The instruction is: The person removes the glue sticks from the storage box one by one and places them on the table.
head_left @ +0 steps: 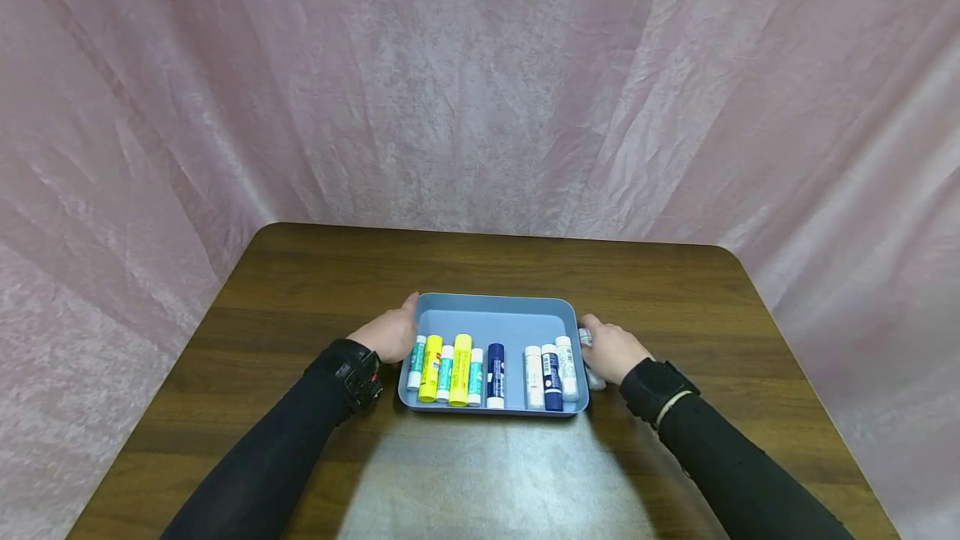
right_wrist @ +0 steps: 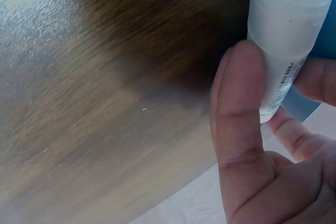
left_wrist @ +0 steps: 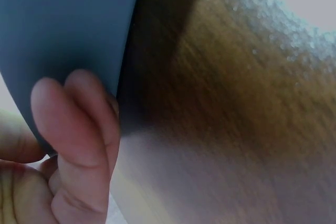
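Note:
My left hand [head_left: 392,334] holds the left edge of a shallow blue-grey tray [head_left: 495,307]. In the left wrist view, fingers [left_wrist: 71,124] lie against the tray's outer side, with the thumb at its rim. Beyond the tray's right wall, my right hand [head_left: 611,348] grips a white glue stick [right_wrist: 286,19] between fingers and thumb; a barcode shows on it. Inside the tray lie several glue sticks: yellow ones [head_left: 461,369], green-and-white ones [head_left: 445,373], navy-and-white ones [head_left: 496,373] and white ones [head_left: 534,377]. A gap separates the right-hand three from the others.
The tray rests on a brown wood-grain table [head_left: 315,273] with rounded far corners. Light glares off the tabletop in front of the tray [head_left: 502,482]. Pink crushed-velvet cloth [head_left: 480,90] hangs behind the table and at its sides.

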Demonstrator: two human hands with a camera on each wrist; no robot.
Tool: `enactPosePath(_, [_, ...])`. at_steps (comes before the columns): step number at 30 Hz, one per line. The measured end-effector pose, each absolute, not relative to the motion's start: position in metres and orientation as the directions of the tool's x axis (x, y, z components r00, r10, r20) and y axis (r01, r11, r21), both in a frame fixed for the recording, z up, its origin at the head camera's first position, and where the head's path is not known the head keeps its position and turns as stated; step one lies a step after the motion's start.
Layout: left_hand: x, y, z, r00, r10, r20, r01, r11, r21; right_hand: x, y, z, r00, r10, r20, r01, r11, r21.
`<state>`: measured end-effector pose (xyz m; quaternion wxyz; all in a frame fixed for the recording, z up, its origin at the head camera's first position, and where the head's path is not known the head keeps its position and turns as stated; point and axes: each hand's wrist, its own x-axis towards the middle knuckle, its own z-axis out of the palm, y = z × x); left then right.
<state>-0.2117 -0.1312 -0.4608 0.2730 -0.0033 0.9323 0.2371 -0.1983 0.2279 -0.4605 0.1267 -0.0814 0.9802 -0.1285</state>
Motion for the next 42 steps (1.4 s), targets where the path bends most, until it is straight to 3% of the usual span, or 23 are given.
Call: enactPosePath(42, [-0.2128, -0.1309, -0.4611, -0.849, 0.116, -0.516, -0.147, 0.885, 0.442, -0.1945, 0.229, -0.4536, -0.959, -0.186, -0.214, -0.119, 0.948, -0.294])
